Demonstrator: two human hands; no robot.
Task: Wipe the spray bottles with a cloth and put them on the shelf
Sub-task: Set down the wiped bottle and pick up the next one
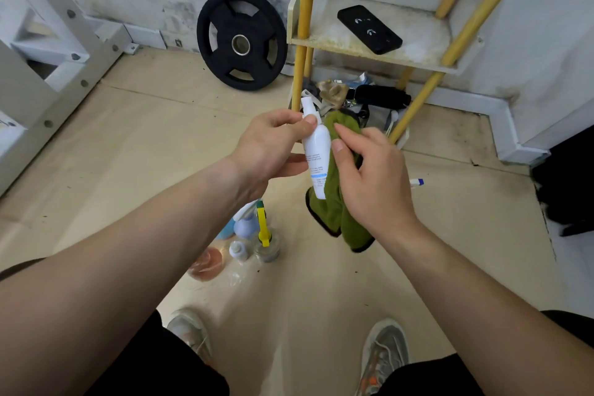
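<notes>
My left hand (270, 146) grips a slim white spray bottle (316, 151) near its neck, holding it upright in front of me. My right hand (369, 177) holds a green cloth (337, 212) against the bottle's right side; the cloth hangs down below the hand. Several other spray bottles stand on the floor below my left forearm: a blue one (246, 223), one with a yellow trigger (265, 236), a small clear one (238, 250) and an orange one (207, 264). The shelf (337, 42) with yellow posts stands ahead.
A black phone-like case (369, 29) lies on the shelf board. Clutter of bags and rags (360, 96) fills the floor under the shelf. A black weight plate (241, 40) leans on the wall. A white metal frame (48, 51) stands left. My shoes (382, 354) are below.
</notes>
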